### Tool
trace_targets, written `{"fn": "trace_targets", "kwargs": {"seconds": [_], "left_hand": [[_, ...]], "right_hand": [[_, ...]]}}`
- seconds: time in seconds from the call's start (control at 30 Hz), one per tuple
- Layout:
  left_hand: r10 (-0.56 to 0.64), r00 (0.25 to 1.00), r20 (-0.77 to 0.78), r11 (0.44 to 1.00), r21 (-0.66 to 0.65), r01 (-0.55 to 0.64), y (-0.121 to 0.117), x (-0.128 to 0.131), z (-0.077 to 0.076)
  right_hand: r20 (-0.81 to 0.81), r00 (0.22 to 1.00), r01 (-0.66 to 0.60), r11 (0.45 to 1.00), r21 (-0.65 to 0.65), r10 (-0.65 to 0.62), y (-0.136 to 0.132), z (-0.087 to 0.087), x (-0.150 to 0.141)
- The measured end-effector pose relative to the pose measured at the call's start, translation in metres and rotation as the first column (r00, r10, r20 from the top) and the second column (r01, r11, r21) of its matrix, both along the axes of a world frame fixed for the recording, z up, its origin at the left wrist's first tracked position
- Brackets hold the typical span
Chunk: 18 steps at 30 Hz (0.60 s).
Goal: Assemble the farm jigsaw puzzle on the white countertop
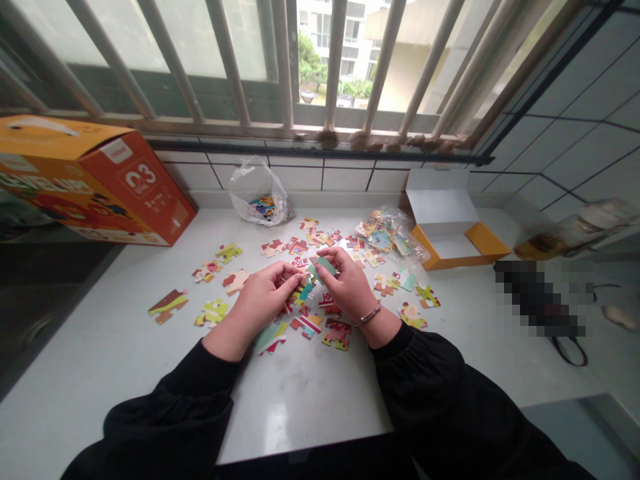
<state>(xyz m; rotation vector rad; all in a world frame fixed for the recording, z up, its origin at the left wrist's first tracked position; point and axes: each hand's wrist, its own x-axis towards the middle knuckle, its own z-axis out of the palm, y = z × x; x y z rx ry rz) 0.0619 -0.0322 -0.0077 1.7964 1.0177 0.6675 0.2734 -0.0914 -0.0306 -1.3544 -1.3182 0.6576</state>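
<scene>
My right hand (350, 283) pinches a pale green jigsaw puzzle piece (324, 268) between thumb and fingers, over the middle of the counter. Close to it on the left, my left hand (265, 297) is closed, thumb against fingers, at a multicoloured puzzle piece (304, 292); its fingers partly cover that piece. Loose pieces lie around both hands. Nearest me are a red and white striped piece (307, 325), a dark red piece (337, 333) and a pale green one (273, 338). A brown and green piece (169, 306) sits out to the left.
Behind the pieces stand a clear bag (260, 193) with more pieces and a second plastic bag (390, 233). An opened yellow box (450, 250) is at the back right. A large orange carton (135, 187) occupies the left. A barred window rises behind the white counter (320, 400).
</scene>
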Motion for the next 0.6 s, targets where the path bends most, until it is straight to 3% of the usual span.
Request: {"fn": "trace_targets", "kwargs": {"seconds": [0.27, 0.6], "left_hand": [[0.053, 0.992, 0.113, 0.996, -0.082, -0.043, 0.001, 0.002, 0.002], [0.187, 0.958, 0.216, 0.975, -0.161, -0.153, 0.008, 0.002, -0.008]], "right_hand": [[0.003, 0.998, 0.055, 0.998, 0.04, -0.056, 0.001, 0.0, 0.001], [0.067, 0.993, 0.101, 0.995, 0.024, -0.102, -0.001, 0.007, 0.001]]}}
